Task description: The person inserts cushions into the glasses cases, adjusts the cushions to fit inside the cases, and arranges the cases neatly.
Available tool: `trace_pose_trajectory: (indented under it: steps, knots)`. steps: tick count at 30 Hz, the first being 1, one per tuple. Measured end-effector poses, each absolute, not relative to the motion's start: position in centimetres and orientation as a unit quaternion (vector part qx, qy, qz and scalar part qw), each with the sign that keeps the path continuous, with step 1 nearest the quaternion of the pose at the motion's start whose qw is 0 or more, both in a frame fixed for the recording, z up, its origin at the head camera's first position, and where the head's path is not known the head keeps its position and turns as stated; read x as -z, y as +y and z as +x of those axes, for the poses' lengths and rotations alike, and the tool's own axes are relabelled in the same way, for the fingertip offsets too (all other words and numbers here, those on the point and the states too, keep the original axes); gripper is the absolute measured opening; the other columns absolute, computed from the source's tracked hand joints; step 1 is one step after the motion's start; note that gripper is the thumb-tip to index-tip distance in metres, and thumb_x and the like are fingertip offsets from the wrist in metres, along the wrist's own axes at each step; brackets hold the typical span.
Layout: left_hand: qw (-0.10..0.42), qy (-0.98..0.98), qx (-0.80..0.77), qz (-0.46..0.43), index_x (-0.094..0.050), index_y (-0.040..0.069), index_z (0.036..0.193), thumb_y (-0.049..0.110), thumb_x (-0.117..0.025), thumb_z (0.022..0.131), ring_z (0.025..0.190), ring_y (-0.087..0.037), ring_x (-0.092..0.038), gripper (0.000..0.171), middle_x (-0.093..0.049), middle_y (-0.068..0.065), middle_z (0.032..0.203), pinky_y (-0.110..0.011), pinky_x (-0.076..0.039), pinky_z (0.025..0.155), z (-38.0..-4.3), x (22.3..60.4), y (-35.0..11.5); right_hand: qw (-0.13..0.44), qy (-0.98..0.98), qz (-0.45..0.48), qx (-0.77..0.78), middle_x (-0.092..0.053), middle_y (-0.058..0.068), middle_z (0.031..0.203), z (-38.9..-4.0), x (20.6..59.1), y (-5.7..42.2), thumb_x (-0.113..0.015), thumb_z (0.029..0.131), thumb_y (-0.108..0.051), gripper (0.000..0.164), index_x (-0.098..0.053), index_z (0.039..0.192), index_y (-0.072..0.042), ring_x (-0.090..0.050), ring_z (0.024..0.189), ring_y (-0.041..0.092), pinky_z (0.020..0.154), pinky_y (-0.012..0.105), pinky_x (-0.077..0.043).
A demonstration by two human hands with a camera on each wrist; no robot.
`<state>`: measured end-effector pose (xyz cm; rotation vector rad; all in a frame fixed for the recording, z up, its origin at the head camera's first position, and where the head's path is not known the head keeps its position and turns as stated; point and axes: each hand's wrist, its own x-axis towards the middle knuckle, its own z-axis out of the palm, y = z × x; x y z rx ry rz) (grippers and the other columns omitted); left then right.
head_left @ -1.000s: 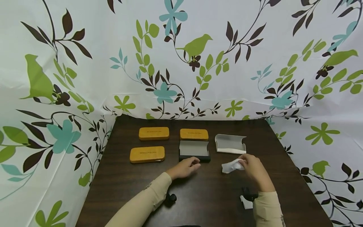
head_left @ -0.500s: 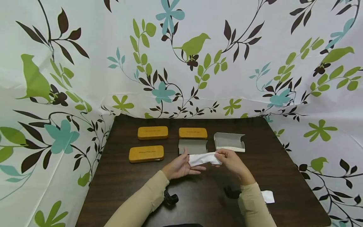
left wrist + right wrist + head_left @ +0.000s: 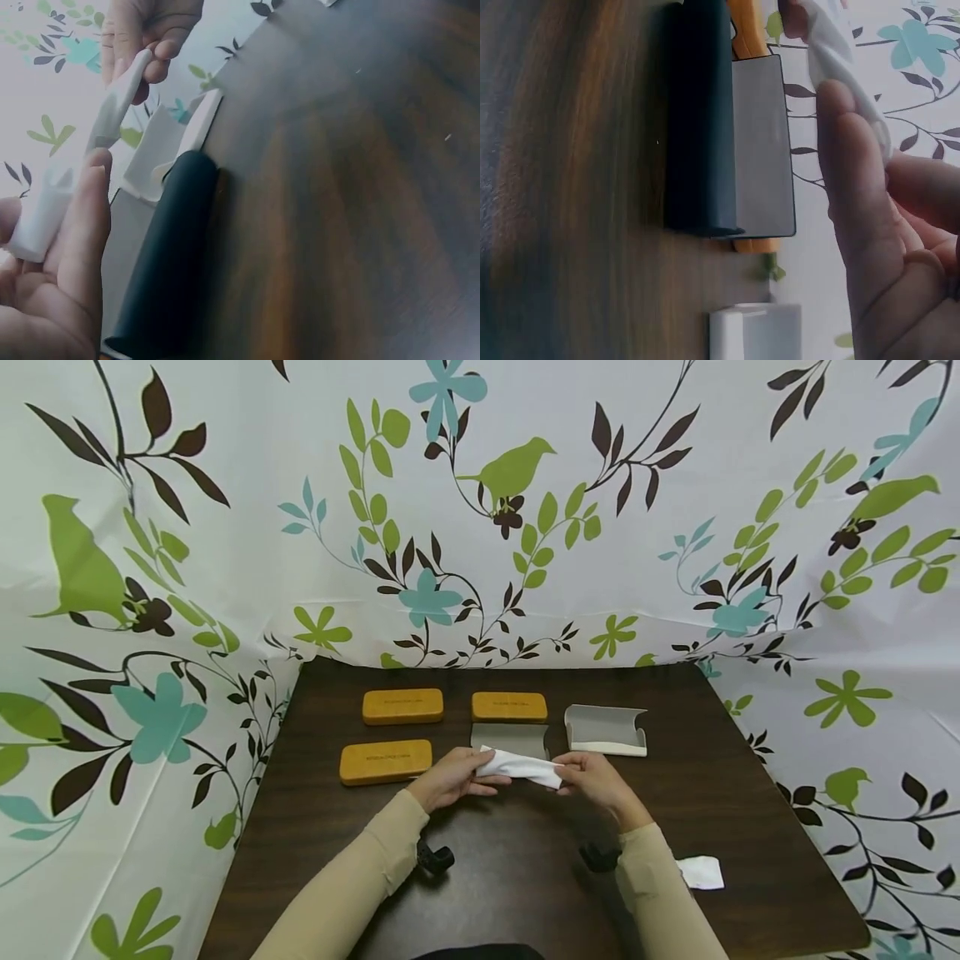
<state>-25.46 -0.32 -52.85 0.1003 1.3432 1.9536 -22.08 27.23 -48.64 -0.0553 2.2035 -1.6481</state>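
Note:
A folded strip of white cloth (image 3: 522, 766) is stretched between both hands over the middle of the table. My left hand (image 3: 452, 779) pinches its left end between thumb and fingers. The other end is pinched by my right hand (image 3: 597, 783). Just behind the cloth lies an open black glasses case (image 3: 701, 127) with a grey lining, its front partly hidden by the cloth in the head view. In the left wrist view, the black case (image 3: 169, 255) sits beyond the left fingers, with the cloth (image 3: 45, 214) held above table level.
An open white glasses case (image 3: 606, 729) lies at the back right. Yellow cases stand around: one at the back left (image 3: 402, 706), one in front of it (image 3: 386, 762), one behind the black case (image 3: 509, 706). Another white cloth piece (image 3: 702, 872) lies by the right forearm.
My right hand has brought the white cloth leftward to the middle. The left hand left the black case's front edge, opened under the cloth's end, and now pinches it.

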Motion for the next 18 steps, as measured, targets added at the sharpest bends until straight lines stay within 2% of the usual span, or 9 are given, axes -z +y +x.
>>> trace_pose_trajectory:
  steps: [5,11,14,18]
  knots:
    - [0.346,0.575,-0.741,0.018,-0.058,-0.003,0.124,0.028,-0.052,0.101,0.098,-0.024,-0.07,0.039,-0.062,-0.019,0.12,-0.034,-0.059,0.071,-26.6,52.2,-1.0,0.205,0.768,0.005,0.607,-0.07,0.02,0.099,-24.1,49.1,26.8,-0.055,0.097,-0.003,0.033,-0.053,0.122,0.017,-0.07,0.079,0.02,0.079,0.039,-0.058]
    - [0.301,0.644,-0.703,-0.002,-0.062,-0.002,0.116,0.023,-0.057,0.099,0.095,-0.024,-0.071,0.031,-0.058,-0.015,0.102,-0.029,-0.059,0.064,-27.6,52.3,-1.7,0.205,0.802,0.001,0.561,-0.07,0.018,0.097,-26.6,49.4,26.5,-0.055,0.098,-0.004,0.031,-0.056,0.123,0.013,-0.071,0.079,0.02,0.079,0.043,-0.057]
    - [0.284,0.679,-0.677,-0.004,-0.063,0.0,0.122,0.021,-0.058,0.098,0.091,-0.023,-0.072,0.032,-0.06,-0.017,0.108,-0.028,-0.058,0.062,-27.9,52.5,-1.7,0.195,0.819,-0.005,0.539,-0.069,0.022,0.096,-27.4,49.7,26.3,-0.055,0.097,-0.003,0.03,-0.057,0.122,0.013,-0.071,0.076,0.021,0.072,0.037,-0.059]
    - [0.266,0.726,-0.634,0.009,-0.064,0.001,0.123,0.022,-0.057,0.099,0.08,-0.02,-0.072,0.033,-0.063,-0.017,0.114,-0.032,-0.059,0.063,-28.3,52.6,-1.7,0.178,0.852,-0.002,0.493,-0.068,0.024,0.101,-28.1,50.3,25.9,-0.056,0.096,-0.001,0.028,-0.059,0.121,0.012,-0.07,0.072,0.021,0.065,0.031,-0.058]
